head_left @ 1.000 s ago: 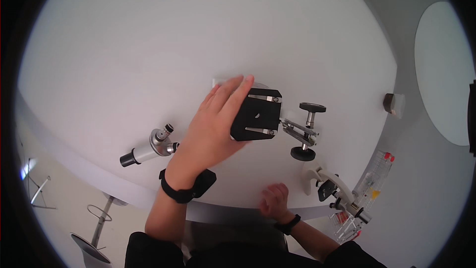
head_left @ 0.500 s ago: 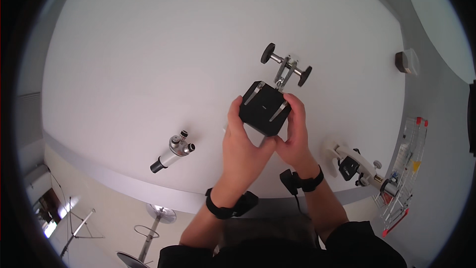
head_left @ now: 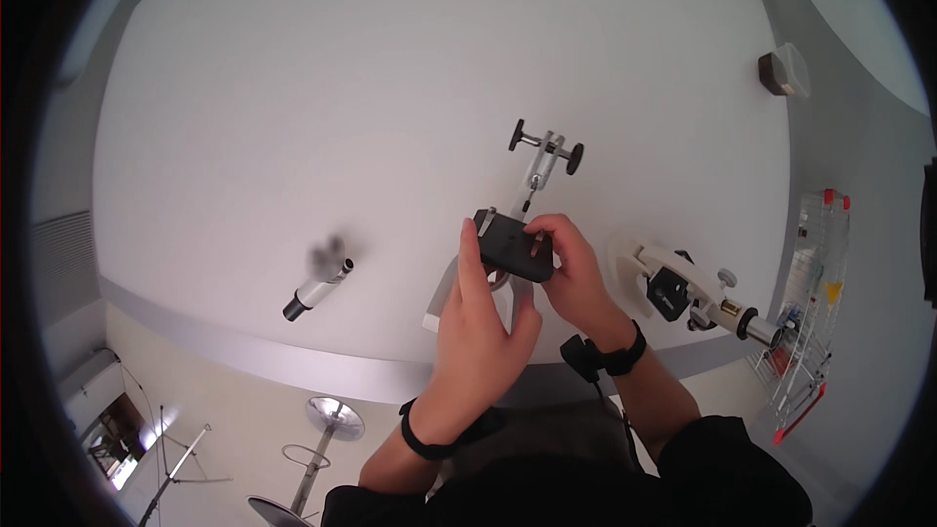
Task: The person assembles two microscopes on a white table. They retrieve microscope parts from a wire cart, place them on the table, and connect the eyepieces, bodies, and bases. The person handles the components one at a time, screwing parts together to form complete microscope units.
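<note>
Both my hands hold the black square microscope stage [head_left: 510, 244], which has two metal clips on top. My left hand [head_left: 476, 324] lies along its left side, the index finger stretched up to the corner and the thumb below. At the right edge my right hand [head_left: 578, 278] pinches it near a clip. Beyond the stage, a metal bracket with two black focus knobs [head_left: 549, 149] points away from me. Under the stage the pale microscope base [head_left: 444, 304] shows its splayed legs, partly hidden by my hands.
On the white table [head_left: 293, 117], a silver microscope tube [head_left: 317, 295] lies at left, its far end blurred. A beige microscope [head_left: 695, 283] is at right, beside a wire basket [head_left: 808, 327] with red corners. A small clear box [head_left: 781, 73] sits at the far right edge.
The stage has tilted, so its near edge and the base legs beneath now show. My right fingers have shifted on its edge. The silver tube's lens end looks turned and blurred.
</note>
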A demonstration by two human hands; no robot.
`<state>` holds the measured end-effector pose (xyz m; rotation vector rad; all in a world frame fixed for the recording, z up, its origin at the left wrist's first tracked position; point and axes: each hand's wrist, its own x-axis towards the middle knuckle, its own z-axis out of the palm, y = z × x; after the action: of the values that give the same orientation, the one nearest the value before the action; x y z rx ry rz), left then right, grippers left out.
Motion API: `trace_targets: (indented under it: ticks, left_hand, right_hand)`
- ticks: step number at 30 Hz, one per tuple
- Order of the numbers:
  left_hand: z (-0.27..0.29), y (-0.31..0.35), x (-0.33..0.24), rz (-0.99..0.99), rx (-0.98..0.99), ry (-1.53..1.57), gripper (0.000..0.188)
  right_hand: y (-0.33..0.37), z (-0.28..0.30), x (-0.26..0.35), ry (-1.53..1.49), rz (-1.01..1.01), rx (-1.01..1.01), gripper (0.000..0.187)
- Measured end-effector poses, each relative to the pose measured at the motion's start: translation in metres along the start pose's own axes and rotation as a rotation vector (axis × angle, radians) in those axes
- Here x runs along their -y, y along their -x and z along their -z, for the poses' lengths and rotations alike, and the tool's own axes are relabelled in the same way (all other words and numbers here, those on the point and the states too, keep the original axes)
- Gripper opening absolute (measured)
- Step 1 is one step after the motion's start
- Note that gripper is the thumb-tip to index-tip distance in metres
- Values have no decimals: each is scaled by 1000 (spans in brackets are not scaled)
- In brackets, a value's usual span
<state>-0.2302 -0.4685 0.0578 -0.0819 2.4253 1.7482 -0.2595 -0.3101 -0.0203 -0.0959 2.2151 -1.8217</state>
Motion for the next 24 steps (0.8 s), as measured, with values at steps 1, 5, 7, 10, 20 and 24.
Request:
trace_targets:
  ticks: [1, 5, 7, 10, 20, 24]
  left_hand:
    - [1, 8, -5, 10, 44, -22, 84]
    - [13, 35, -38, 135, 237, -32, 87]
    - [19, 47, -48, 133, 280, -122, 83]
    - [38, 52, -43, 181, 251, -113, 69]
    - [-17, -14, 115, 211, 227, 1030, 56]
    - [-34, -15, 138, 169, 246, 1206, 49]
  right_hand:
    - [4, 3, -1, 6, 7, 31, 43]
    - [18, 8, -5, 32, 76, 115, 39]
    - [24, 14, -9, 37, 87, 156, 37]
    - [31, 27, -13, 49, 93, 187, 37]
    - [36, 33, -22, 36, 42, 508, 29]
    - [41, 31, -23, -35, -46, 558, 30]
